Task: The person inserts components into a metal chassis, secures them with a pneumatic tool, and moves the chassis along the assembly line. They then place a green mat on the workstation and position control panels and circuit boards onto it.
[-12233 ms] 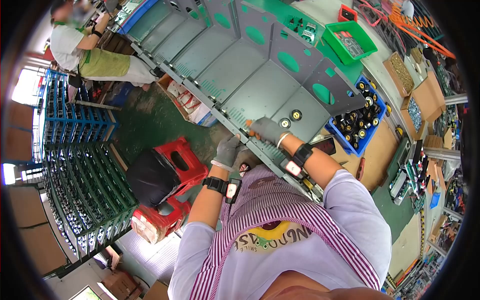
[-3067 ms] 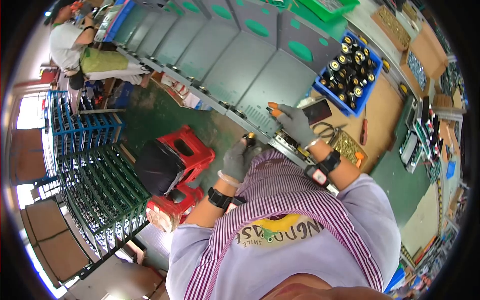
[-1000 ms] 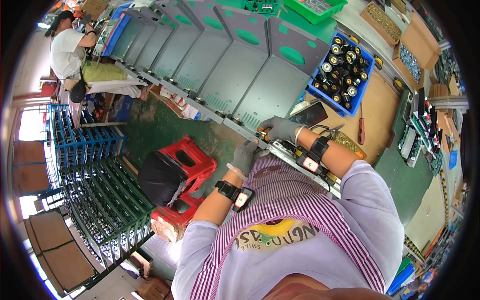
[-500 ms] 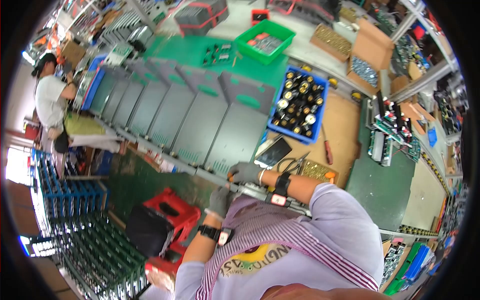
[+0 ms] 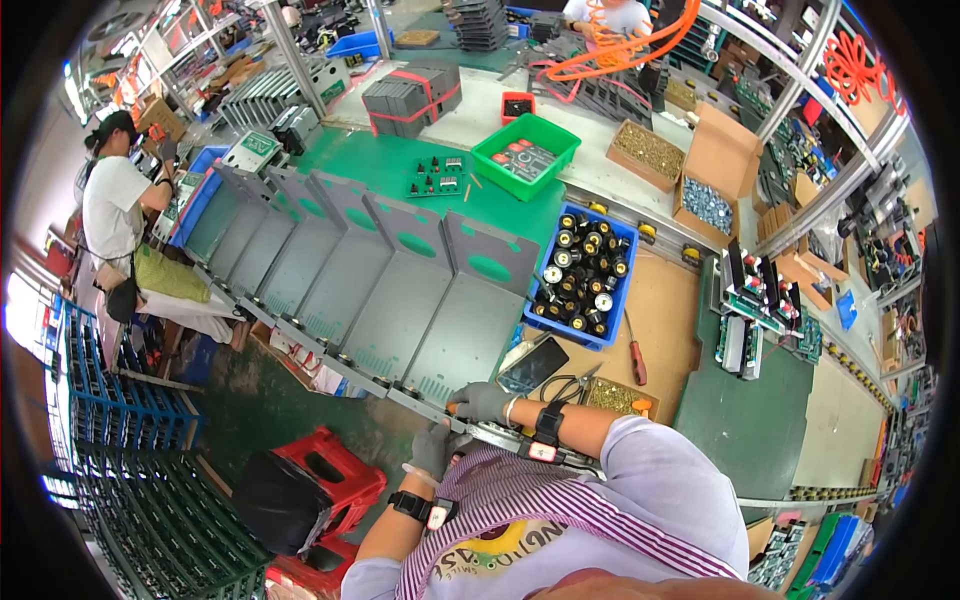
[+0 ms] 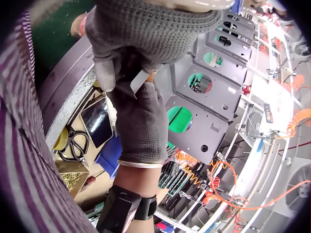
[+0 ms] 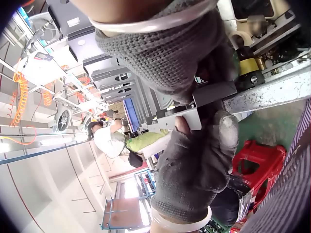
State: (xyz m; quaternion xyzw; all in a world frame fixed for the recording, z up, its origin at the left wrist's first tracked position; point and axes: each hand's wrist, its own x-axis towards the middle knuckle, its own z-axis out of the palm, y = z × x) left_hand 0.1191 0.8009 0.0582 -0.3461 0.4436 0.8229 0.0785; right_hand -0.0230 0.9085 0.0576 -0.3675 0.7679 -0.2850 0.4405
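Note:
A long grey metal frame [image 5: 390, 300] with upright dividers lies across the bench; small dark round parts line its front rail [image 5: 368, 384]. Both hands wear grey gloves and meet at the rail's near right end. My left hand [image 5: 430, 450] grips the edge from outside, its thumb on the light metal lip [image 7: 192, 119] in the right wrist view. My right hand [image 5: 484, 402] curls over the same edge from the inner side, orange showing at a fingertip [image 6: 151, 76]. Between the gloves, the fingers hide whether a small part is held.
A blue bin [image 5: 624, 295] holds several black parts with brass-coloured centres. Nearby lie a phone [image 5: 535, 365], scissors [image 5: 572, 388], a red screwdriver [image 5: 637, 360] and small brass-coloured pieces [image 5: 615, 397]. A green tray [image 5: 503, 180] stands behind. Red stools [image 5: 340, 470] and another person [image 5: 120, 200] are leftward.
Two round parts once on the panel are gone. Earlier my left hand held a small black-and-yellow part with the right apart; both now meet at the rail. The head view has tilted up.

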